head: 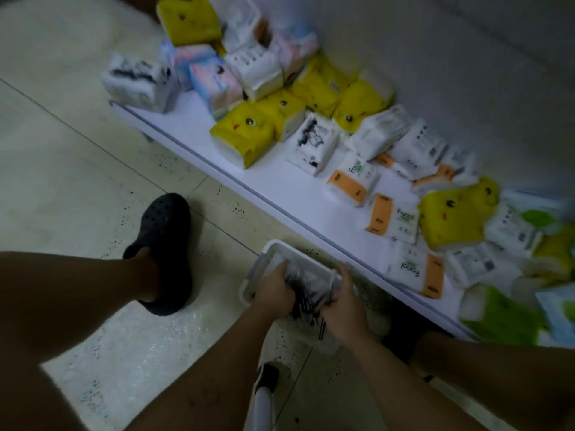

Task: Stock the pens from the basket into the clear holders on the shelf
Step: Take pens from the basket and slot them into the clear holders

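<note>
Down on the floor beside the shelf (280, 185) sits the basket (268, 247). The left hand (273, 290) and right hand (342, 309) curl their fingers round a bundle of dark pens (306, 301). These look light, stiff and slippery, so they are best bunched tightly mid-barrel.

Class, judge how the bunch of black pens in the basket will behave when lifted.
The pens look thin, stiff and loose, so some may slip free; one pokes out below. Left hand and right hand both grip them: probably awkward, not heavy.
</note>
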Available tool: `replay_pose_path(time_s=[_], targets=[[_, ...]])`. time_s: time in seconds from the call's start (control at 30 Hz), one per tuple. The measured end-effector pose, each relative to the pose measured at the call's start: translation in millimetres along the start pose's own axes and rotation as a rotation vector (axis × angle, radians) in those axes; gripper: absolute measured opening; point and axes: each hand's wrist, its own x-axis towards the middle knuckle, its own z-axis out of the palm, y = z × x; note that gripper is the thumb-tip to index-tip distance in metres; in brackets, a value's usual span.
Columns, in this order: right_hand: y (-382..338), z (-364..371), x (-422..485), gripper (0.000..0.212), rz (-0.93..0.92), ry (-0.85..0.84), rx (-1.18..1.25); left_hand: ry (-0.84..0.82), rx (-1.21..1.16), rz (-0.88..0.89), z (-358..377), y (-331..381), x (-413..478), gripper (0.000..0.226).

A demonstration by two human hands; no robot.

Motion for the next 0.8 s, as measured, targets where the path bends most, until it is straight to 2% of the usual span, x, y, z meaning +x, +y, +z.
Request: replay_pose_path(time_s=[0.1,0.27,0.37,0.47,0.63,0.8], targets=[[-16.1,-16.8,-14.5,0.075,-0.072,0.002,0.024,-0.049,-0.029,0.087,-6.1,21.1,-18.5,0.047],[-47.0,-62.6,-49.0,0.045,-0.225,0.204,0.014,0.11,-0.285,0.276,-15.6,62.4,-47.7,0.035],[-61.9,-87.7,-70.5,0.045,-0.268,0.342,0.075,0.125,-0.335,0.354,-24.4,92.7,-68.3,0.026],[-78.1,-109.1,-89.1,0.046,-0.336,0.39,0.168,0.119,-0.367,0.43,-34.4,122.9,-91.9,0.018],[-112.5,-149.8,-121.8,0.039,-0.48,0.452,0.298,0.171,-0.38,0.618,-56.3,169.8,-133.6,0.023],[-144.5,-193.6,-159.3,0.036,-0.62,0.557,0.314,0.066,-0.53,0.752,-74.7,218.3,-179.6,0.039]])
